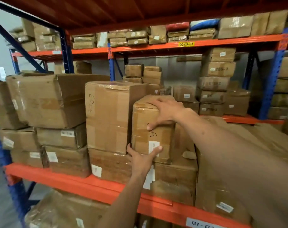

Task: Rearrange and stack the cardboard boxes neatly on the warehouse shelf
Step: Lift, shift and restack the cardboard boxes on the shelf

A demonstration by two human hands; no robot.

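A small taped cardboard box (144, 119) with handwritten digits and a white label stands upright on a lower carton (174, 176) on the orange shelf beam (71, 180). My right hand (164, 111) grips its top right corner, thumb on the front face. My left hand (143, 157) holds its bottom front edge, fingers spread over the label. To its left stands a taller box (107, 116) marked 5503, touching or nearly touching it.
A crumpled big carton (46, 99) tops a stack of flat boxes at the left. A large brown box (222, 178) fills the right of the shelf. More boxes line racks behind and above. Blue uprights (2, 155) frame the bay.
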